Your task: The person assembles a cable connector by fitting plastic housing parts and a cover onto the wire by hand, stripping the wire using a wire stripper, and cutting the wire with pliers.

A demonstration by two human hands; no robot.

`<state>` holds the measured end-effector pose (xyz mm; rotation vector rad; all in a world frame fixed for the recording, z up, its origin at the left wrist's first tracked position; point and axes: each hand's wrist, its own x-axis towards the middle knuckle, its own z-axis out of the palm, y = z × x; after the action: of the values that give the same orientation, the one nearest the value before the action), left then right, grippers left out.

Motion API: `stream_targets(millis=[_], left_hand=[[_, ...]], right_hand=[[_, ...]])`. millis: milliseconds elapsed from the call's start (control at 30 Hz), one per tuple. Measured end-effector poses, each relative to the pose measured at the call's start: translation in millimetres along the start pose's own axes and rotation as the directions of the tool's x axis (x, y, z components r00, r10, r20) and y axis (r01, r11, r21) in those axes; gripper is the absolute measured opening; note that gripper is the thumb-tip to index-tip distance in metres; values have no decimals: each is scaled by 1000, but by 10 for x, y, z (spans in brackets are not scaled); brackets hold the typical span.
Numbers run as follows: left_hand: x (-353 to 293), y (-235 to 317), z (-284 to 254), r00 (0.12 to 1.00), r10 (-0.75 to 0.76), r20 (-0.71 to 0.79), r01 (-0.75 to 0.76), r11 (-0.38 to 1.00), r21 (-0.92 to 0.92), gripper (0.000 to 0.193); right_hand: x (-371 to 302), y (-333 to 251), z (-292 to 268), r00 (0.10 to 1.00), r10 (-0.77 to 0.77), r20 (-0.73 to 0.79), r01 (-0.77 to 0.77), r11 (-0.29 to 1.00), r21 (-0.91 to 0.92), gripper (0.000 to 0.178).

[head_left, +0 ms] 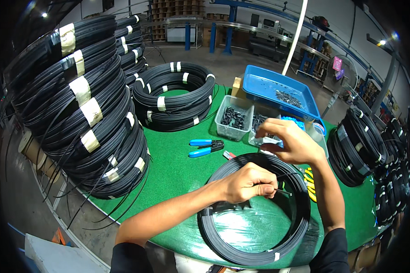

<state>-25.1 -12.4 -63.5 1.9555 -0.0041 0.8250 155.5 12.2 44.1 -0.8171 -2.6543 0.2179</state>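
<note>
A black cable coil [250,256] lies on the green table in front of me. Over the middle of it, my left hand [249,183] is closed around a thin black cable [283,192], whose pale-tipped end sticks out to the right past the thumb. My right hand [292,141] is raised beyond the coil, in front of the clear bins. Its fingers are curled but apart from the thumb, and nothing shows between them. One clear bin [228,132] holds small black parts; a second clear bin [252,136] beside it is partly hidden by my right hand.
Blue-handled pliers [207,148] lie left of the coil, yellow-handled tools [310,184] to its right. A blue tray [255,86] with small dark parts stands behind the bins. Taped cable coils [109,86] are stacked high at left, with more coils [173,104] behind and at right [357,145].
</note>
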Motion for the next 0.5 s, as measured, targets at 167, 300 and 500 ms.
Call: stream_targets(millis=[167,300,500], left_hand=[[122,-212,-174,987,156,28,-155,988,-10,40],[169,-326,-249,977,212,28,-210,976,-66,36],[160,-386,-311,964,262,52,-254,959,-128,31]], right_hand=[[699,253,374,984,-170,47,166,983,75,36],[1117,387,708,946,-231,226,212,972,105,47],[1476,402,1219,879,-225,420,239,971,20,64]])
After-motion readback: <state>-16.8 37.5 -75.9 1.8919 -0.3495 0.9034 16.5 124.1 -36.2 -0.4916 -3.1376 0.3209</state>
